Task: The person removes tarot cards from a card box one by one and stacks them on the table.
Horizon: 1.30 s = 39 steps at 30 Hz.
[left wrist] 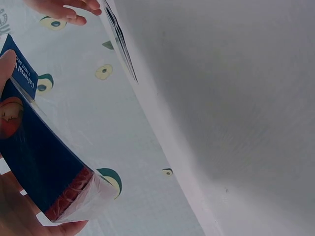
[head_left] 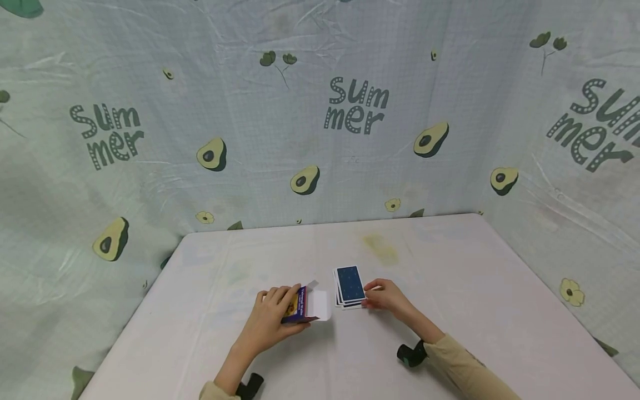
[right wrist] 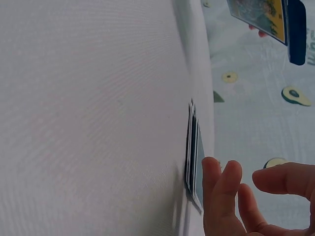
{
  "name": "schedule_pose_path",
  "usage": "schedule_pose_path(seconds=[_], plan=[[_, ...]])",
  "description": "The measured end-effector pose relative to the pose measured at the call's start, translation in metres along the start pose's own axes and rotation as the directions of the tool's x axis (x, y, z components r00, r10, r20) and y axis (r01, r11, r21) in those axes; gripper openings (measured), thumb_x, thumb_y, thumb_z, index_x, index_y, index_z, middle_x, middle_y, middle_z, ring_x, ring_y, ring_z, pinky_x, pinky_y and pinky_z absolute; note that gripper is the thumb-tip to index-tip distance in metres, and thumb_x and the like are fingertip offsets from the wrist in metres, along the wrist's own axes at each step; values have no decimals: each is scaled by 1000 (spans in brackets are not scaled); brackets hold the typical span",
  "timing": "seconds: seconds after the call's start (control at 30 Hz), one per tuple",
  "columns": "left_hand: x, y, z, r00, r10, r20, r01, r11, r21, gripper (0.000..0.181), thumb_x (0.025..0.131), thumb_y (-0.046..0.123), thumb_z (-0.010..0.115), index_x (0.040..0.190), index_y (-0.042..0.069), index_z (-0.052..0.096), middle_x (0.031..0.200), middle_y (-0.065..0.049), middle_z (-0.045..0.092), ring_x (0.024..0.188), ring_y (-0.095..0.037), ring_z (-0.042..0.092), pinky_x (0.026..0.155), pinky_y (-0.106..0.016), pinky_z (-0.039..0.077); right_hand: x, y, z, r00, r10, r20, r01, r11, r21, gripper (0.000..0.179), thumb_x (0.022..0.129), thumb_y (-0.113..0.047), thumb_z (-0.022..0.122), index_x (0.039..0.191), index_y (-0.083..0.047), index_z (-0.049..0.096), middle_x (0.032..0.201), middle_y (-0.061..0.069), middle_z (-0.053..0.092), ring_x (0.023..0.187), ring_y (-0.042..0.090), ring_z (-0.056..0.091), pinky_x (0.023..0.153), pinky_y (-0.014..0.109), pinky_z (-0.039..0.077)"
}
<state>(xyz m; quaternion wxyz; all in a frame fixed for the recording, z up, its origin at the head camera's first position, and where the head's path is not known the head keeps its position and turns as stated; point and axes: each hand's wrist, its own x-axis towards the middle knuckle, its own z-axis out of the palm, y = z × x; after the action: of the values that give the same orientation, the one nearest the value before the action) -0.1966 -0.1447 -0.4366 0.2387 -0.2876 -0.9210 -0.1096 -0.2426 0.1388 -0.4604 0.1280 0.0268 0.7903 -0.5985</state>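
Observation:
My left hand (head_left: 270, 316) grips a tarot card box (head_left: 295, 308), blue with a yellow picture, fingers across its top and thumb below. The white flap (head_left: 320, 304) stands out at the box's right end; the left wrist view shows "Universal" printed on the box (left wrist: 42, 152). To the right lies a small, slightly uneven stack of blue-backed cards (head_left: 351, 283) with white borders. My right hand (head_left: 387, 298) is at the stack's right edge. In the right wrist view its fingertips are right beside the cards (right wrist: 193, 152), with the thumb apart from the fingers.
A white cloth covers the table (head_left: 440, 266). Behind and beside it hangs a pale curtain (head_left: 250, 111) printed with avocados and "summer". Dark wrist cameras (head_left: 412, 354) sit on both wrists, low over the table.

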Motion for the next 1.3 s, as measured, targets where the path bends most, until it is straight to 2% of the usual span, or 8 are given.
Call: schedule_pose_path(seconds=[0.37, 0.53, 0.87, 1.03, 1.13, 1.3], plan=[[0, -2, 0, 999, -7, 35, 7, 1000, 0, 77, 64, 51, 72, 128, 16, 47, 109, -2, 55, 97, -20, 51, 81, -42, 38, -15, 1, -11, 999, -38, 31, 38, 999, 22, 28, 89, -13, 50, 108, 7, 52, 106, 21, 58, 79, 17, 64, 69, 31, 52], [2, -5, 0, 999, -12, 43, 11, 1000, 14, 77, 63, 50, 73, 127, 16, 47, 110, -3, 54, 98, -21, 51, 82, -44, 37, -20, 0, -21, 997, -71, 7, 71, 997, -2, 31, 90, -17, 50, 110, 6, 52, 113, 22, 56, 84, 17, 63, 71, 32, 52], [8, -21, 0, 997, 43, 60, -47, 997, 62, 75, 64, 52, 71, 126, 16, 48, 105, -4, 55, 94, -22, 52, 79, -44, 38, -26, -4, -37, 988, -155, -16, 153, 986, -63, 34, 90, -20, 50, 113, 5, 50, 112, 24, 54, 88, 18, 62, 73, 33, 51], [12, -26, -4, 994, 51, 97, -61, 993, 101, 74, 65, 53, 70, 124, 14, 50, 105, -4, 56, 95, -23, 53, 78, -43, 38, -25, -5, -43, 984, -176, -20, 174, 981, -86, 34, 90, -21, 50, 113, 4, 50, 112, 25, 54, 88, 18, 62, 72, 32, 51], [14, -27, -5, 994, 49, 102, -59, 994, 97, 73, 65, 53, 70, 123, 13, 50, 105, -5, 56, 95, -24, 53, 79, -44, 39, -23, -4, -44, 982, -189, -15, 187, 978, -89, 34, 90, -22, 51, 113, 3, 50, 112, 24, 54, 88, 17, 61, 72, 32, 51], [20, -30, -4, 991, 94, 95, -104, 990, 96, 74, 65, 54, 70, 124, 13, 50, 105, -5, 57, 94, -22, 53, 79, -45, 39, -22, -4, -45, 977, -214, -7, 212, 972, -102, 30, 90, -21, 52, 111, 1, 52, 111, 24, 55, 88, 18, 61, 71, 30, 50]])
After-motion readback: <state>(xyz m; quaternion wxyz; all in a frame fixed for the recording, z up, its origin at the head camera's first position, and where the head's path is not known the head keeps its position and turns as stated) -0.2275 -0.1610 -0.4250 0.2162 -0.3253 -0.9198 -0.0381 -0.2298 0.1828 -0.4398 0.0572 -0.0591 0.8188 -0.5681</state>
